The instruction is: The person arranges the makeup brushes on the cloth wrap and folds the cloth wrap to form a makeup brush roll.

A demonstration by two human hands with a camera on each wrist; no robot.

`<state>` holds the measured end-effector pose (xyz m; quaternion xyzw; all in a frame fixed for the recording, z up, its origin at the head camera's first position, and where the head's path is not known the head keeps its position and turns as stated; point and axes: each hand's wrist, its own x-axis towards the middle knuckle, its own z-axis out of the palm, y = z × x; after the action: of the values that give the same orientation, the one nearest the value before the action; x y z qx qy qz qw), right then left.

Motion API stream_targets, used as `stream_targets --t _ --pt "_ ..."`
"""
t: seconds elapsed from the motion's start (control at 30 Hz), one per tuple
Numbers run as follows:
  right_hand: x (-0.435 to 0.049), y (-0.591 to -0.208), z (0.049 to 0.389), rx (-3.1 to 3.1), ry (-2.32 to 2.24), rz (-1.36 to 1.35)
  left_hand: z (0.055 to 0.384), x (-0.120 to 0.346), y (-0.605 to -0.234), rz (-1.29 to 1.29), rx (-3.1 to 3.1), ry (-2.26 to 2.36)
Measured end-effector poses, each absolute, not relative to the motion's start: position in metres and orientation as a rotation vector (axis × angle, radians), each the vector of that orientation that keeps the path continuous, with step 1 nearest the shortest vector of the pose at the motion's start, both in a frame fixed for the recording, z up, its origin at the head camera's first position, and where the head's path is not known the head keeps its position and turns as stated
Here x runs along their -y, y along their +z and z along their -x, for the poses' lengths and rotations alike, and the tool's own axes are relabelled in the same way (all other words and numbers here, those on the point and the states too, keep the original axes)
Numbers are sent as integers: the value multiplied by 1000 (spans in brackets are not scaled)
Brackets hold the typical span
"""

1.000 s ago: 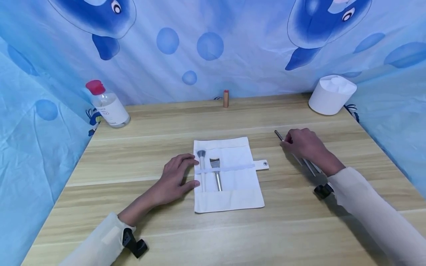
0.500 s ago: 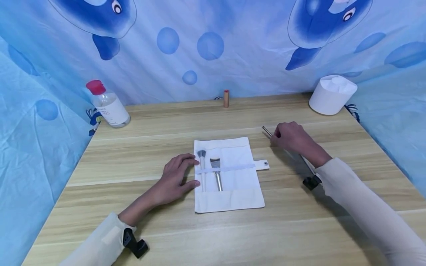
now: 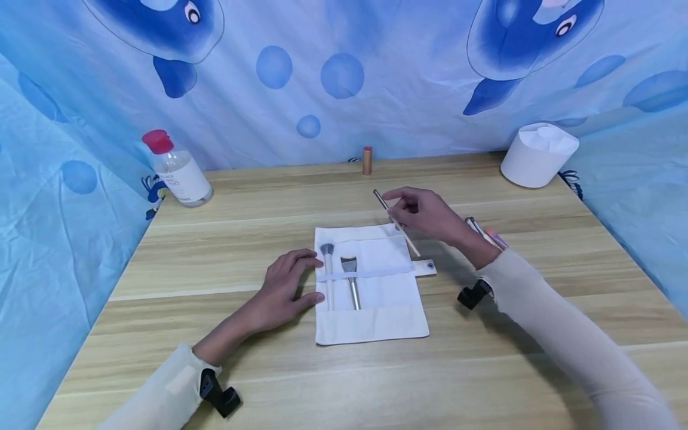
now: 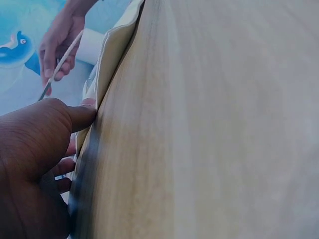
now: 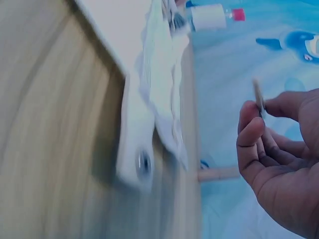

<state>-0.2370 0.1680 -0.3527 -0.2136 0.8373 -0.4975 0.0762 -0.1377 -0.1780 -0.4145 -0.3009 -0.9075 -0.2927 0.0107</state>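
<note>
My right hand pinches a slim makeup brush between thumb and fingers, over the upper right corner of a white fabric brush roll. The brush slants, one end pointing up and left. The roll lies spread flat, with a fluffy brush and a flat-headed brush tucked under its elastic band. My left hand rests at the roll's left edge, fingers loosely spread. In the left wrist view its thumb touches that edge. A snap tab sticks out on the right.
Several slim brushes lie on the wooden table beyond my right wrist, partly hidden by it. A red-capped bottle stands back left, a copper-coloured tube back centre, a white cylindrical object back right.
My right hand has moved left from the right side of the table to the roll's upper right corner, carrying the slim brush. The left hand and the roll have stayed in place.
</note>
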Motion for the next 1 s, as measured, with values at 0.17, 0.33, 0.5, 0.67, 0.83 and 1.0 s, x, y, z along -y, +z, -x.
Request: stream_targets --t 0.17,0.33,0.5,0.67,0.83,1.0 --pt "-151 -358 238 -2432 -1604 646 138 178 -415 942 2829 -911" --pt "-136 -365 238 -2438 -1608 650 139 178 -416 947 2830 -906" --pt "-124 -371 234 -2379 -1656 608 138 178 -414 945 2835 -913" --pt "-117 -373 231 -2300 -1715 551 139 178 -416 948 2823 -914" --pt "-116 -377 227 -2350 -1590 545 139 179 -418 951 2815 -917" --pt "-116 -380 220 -2390 -1505 532 138 179 -415 940 2828 -917"
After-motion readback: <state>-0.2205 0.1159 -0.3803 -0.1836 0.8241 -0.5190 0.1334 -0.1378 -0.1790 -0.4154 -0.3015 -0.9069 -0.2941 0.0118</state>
